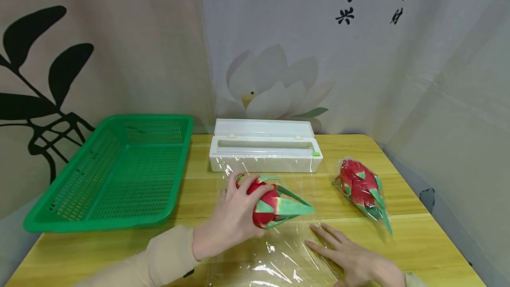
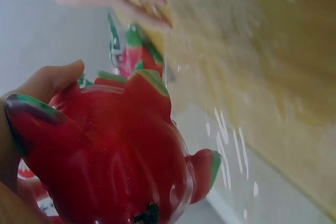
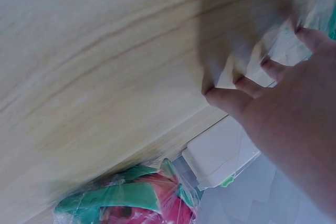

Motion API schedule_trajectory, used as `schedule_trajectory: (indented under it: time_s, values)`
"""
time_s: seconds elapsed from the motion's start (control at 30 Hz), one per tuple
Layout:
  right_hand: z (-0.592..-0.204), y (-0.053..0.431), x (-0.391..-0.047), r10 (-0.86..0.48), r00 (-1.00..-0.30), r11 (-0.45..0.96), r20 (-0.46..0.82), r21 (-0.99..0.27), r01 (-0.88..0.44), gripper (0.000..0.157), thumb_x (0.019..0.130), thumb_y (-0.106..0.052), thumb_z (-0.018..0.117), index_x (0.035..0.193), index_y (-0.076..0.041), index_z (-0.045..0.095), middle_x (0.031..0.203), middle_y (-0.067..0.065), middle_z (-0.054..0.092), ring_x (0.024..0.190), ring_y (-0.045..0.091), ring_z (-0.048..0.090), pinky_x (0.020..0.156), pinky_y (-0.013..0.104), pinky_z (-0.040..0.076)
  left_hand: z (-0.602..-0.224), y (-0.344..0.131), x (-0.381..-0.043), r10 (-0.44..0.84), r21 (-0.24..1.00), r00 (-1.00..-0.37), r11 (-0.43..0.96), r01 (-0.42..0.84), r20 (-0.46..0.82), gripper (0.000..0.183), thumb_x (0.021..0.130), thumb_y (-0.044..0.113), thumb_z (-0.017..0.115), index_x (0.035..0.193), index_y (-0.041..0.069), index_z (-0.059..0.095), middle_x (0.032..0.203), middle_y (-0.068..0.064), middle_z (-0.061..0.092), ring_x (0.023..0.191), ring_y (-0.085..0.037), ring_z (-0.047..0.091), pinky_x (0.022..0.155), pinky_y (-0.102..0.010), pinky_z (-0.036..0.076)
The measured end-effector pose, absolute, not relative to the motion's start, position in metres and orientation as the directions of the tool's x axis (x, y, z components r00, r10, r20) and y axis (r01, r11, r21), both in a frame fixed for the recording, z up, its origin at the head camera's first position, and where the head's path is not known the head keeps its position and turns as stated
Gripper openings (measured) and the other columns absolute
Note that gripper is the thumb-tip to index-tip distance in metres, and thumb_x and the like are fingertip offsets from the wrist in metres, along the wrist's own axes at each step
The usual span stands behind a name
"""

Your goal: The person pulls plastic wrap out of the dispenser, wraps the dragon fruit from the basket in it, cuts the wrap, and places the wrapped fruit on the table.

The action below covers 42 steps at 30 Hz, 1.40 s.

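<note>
My left hand [image 1: 239, 209] grips a red dragon fruit [image 1: 266, 203] with green scales, fingers over its top, above a sheet of cling film [image 1: 275, 260]. The fruit fills much of the left wrist view, its blunt end with a dark stub facing that camera. With fingers spread and straight, my right hand [image 1: 350, 254] touches the right edge of the film on the table. The film runs toward me from a white cling film dispenser [image 1: 263, 163], whose lid stands raised.
A second dragon fruit [image 1: 361, 187], wrapped in clear film, lies on the right of the wooden table [image 1: 418, 242]. On the left is a green plastic basket [image 1: 174, 198] with perforated sides. A printed curtain [image 1: 271, 34] hangs behind the table.
</note>
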State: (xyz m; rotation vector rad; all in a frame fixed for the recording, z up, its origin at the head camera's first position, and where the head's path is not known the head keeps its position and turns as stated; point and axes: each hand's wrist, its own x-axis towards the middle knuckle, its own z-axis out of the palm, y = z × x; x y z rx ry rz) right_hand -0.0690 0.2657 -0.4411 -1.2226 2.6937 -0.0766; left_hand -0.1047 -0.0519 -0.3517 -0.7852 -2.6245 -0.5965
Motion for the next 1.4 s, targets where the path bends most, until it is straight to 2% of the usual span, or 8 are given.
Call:
schedule_trajectory:
  time_s: [0.3, 0.57, 0.73, 0.9, 1.0, 1.13, 1.23, 1.4]
  values:
    - [-0.437, 0.266, -0.069, -0.693, -0.678, 0.719, -0.246, -0.177, -0.672, 0.094, 0.074, -0.075, 0.053, 0.152, -0.033, 0.020, 0.158, 0.009, 0.020, 0.138, 0.039, 0.020, 0.093, 0.053, 0.048, -0.378, -0.032, -0.092, 0.463, 0.291, -0.800, 0.761, 0.579, 0.382, 0.086, 0.046, 0.038, 0.092, 0.124, 0.028, 0.056, 0.122, -0.006, 0.052, 0.119, -0.034, 0.036, 0.070, -0.046, 0.050]
    - [-0.436, 0.265, -0.071, -0.631, -0.701, 0.775, -0.332, -0.224, -0.591, 0.094, 0.073, -0.073, 0.057, 0.151, -0.038, 0.019, 0.157, 0.015, 0.018, 0.139, 0.040, 0.020, 0.096, 0.053, 0.048, -0.401, -0.021, -0.087, 0.469, 0.281, -0.804, 0.768, 0.576, 0.367, 0.086, 0.048, 0.041, 0.092, 0.125, 0.028, 0.056, 0.125, -0.007, 0.052, 0.119, -0.034, 0.036, 0.070, -0.047, 0.049]
    - [-0.436, 0.266, -0.070, -0.641, -0.691, 0.767, -0.333, -0.243, -0.594, 0.091, 0.075, -0.071, 0.058, 0.151, -0.036, 0.020, 0.158, 0.017, 0.014, 0.138, 0.040, 0.020, 0.096, 0.051, 0.048, -0.411, -0.020, -0.085, 0.464, 0.258, -0.807, 0.783, 0.566, 0.365, 0.086, 0.047, 0.044, 0.092, 0.124, 0.027, 0.056, 0.125, -0.009, 0.054, 0.118, -0.037, 0.038, 0.070, -0.047, 0.048]
    - [-0.437, 0.268, -0.070, -0.664, -0.688, 0.747, -0.293, -0.230, -0.623, 0.091, 0.076, -0.071, 0.056, 0.151, -0.034, 0.021, 0.158, 0.017, 0.015, 0.137, 0.041, 0.021, 0.094, 0.052, 0.048, -0.414, -0.019, -0.084, 0.468, 0.251, -0.809, 0.786, 0.565, 0.356, 0.094, 0.049, 0.049, 0.091, 0.131, 0.026, 0.053, 0.132, -0.011, 0.051, 0.122, -0.039, 0.035, 0.074, -0.050, 0.048]
    - [-0.438, 0.270, -0.070, -0.671, -0.688, 0.741, -0.277, -0.224, -0.633, 0.090, 0.076, -0.070, 0.056, 0.151, -0.033, 0.023, 0.158, 0.015, 0.016, 0.137, 0.040, 0.021, 0.094, 0.052, 0.049, -0.413, -0.020, -0.083, 0.481, 0.243, -0.808, 0.785, 0.570, 0.341, 0.095, 0.052, 0.054, 0.088, 0.135, 0.026, 0.051, 0.134, -0.012, 0.048, 0.124, -0.039, 0.034, 0.074, -0.049, 0.048]
    - [-0.438, 0.274, -0.070, -0.678, -0.686, 0.735, -0.263, -0.255, -0.628, 0.088, 0.077, -0.068, 0.057, 0.150, -0.031, 0.026, 0.158, 0.015, 0.017, 0.138, 0.040, 0.022, 0.094, 0.049, 0.049, -0.411, -0.023, -0.085, 0.502, 0.256, -0.803, 0.771, 0.584, 0.321, 0.092, 0.058, 0.056, 0.084, 0.137, 0.026, 0.049, 0.138, -0.012, 0.045, 0.128, -0.042, 0.033, 0.081, -0.055, 0.048]
    - [-0.434, 0.277, -0.071, -0.684, -0.681, 0.728, -0.262, -0.315, -0.609, 0.085, 0.078, -0.065, 0.059, 0.150, -0.030, 0.028, 0.159, 0.012, 0.015, 0.138, 0.039, 0.024, 0.093, 0.046, 0.051, -0.410, -0.029, -0.085, 0.539, 0.297, -0.783, 0.728, 0.618, 0.309, 0.088, 0.063, 0.053, 0.083, 0.139, 0.026, 0.047, 0.143, -0.013, 0.042, 0.133, -0.045, 0.028, 0.088, -0.062, 0.044]
    - [-0.427, 0.285, -0.071, -0.702, -0.666, 0.699, -0.251, -0.419, -0.579, 0.079, 0.082, -0.059, 0.059, 0.149, -0.028, 0.030, 0.159, 0.007, 0.016, 0.137, 0.029, 0.031, 0.093, 0.036, 0.050, -0.412, -0.040, -0.087, 0.594, 0.380, -0.733, 0.627, 0.680, 0.331, 0.077, 0.072, 0.046, 0.079, 0.139, 0.025, 0.047, 0.149, -0.014, 0.039, 0.138, -0.045, 0.023, 0.096, -0.067, 0.038]
